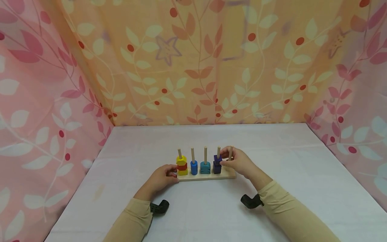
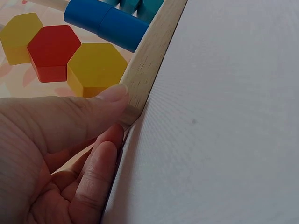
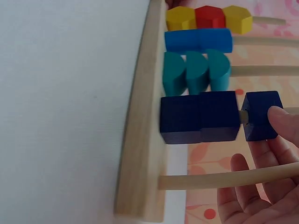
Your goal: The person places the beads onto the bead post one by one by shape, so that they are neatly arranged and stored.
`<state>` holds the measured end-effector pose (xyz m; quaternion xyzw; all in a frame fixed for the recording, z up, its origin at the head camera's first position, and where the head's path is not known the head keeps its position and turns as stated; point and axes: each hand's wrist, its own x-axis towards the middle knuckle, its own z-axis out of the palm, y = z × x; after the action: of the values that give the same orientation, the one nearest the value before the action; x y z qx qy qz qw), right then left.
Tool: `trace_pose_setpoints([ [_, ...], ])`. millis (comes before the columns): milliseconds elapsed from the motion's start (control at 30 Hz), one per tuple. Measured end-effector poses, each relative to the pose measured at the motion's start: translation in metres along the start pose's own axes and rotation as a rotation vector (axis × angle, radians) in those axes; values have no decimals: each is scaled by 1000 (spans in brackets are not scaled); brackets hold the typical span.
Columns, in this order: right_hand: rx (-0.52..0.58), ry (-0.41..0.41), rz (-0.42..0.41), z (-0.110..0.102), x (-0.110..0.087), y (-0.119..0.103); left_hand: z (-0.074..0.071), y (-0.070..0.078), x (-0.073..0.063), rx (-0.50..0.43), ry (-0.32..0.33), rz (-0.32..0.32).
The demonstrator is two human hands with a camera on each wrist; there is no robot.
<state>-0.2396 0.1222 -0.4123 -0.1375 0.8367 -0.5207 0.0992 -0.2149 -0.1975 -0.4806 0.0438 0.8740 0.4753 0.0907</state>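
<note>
A wooden peg board point(image 1: 208, 178) with upright pegs stands on the table. At its left end my left hand point(image 1: 161, 177) grips the base, thumb point(image 2: 114, 93) on the edge and fingers curled at the end. My right hand point(image 1: 240, 163) pinches a dark blue square block point(image 3: 256, 121) threaded on the fourth peg, a small gap above two stacked dark blue blocks point(image 3: 198, 116). Yellow and red hexagonal blocks point(image 3: 210, 17) fill the first peg. Blue cylinders point(image 3: 198, 40) sit on the second, and teal half-round blocks point(image 3: 196, 72) on the third. The fifth peg point(image 3: 224, 178) is bare.
A white cloth point(image 1: 193, 211) covers the table. Patterned curtains point(image 1: 193, 67) hang at the back and both sides. A black wrist device point(image 1: 160, 206) is strapped at the left cuff, another black device point(image 1: 251, 201) at the right.
</note>
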Motion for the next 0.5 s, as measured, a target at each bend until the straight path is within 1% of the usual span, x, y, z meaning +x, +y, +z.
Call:
trace_pose_setpoints([
  [67,-8,2,15,2,0,3,0,0,0,1,0,-2],
  [333,-18,2,-21,3,2,10,0,1,-1,8,8,-19],
  [500,-35,-14,-31,-2,0,9,-1,1,2,9,-7,-12],
])
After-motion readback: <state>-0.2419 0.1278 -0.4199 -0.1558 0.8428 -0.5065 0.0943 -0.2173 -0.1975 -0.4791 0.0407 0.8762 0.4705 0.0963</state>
